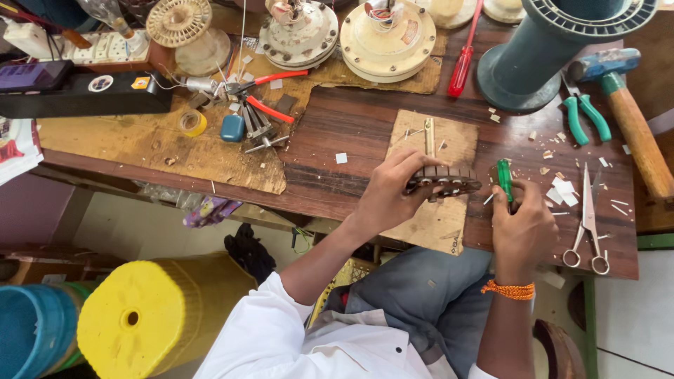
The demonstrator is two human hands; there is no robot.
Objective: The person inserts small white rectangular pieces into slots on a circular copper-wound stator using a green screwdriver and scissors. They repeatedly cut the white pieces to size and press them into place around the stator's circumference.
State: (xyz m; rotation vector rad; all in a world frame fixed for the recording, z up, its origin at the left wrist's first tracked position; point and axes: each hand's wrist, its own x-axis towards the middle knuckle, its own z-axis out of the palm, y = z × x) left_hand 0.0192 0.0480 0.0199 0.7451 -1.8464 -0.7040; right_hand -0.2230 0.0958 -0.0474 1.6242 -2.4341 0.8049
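Wooden bench point(351, 119) | left hand point(385, 196) grip clamped on one slotted core point(444, 180) | right hand point(523, 228) grip clamped on one green screwdriver point(504, 178)

At the centre of the frame the left hand point(385, 198) holds a dark, dull metal slotted core point(442, 180) over a matt, rough sheet of brown cardboard point(437, 210), and the right hand point(521, 228) grips a screwdriver point(505, 180) with a glossy green plastic handle. The counter point(351, 119) is dark streaked wood with a worn, low sheen. At right lie bright steel scissors point(587, 221), white paper scraps point(564, 191) and a hammer point(632, 119) with a smooth wooden handle.
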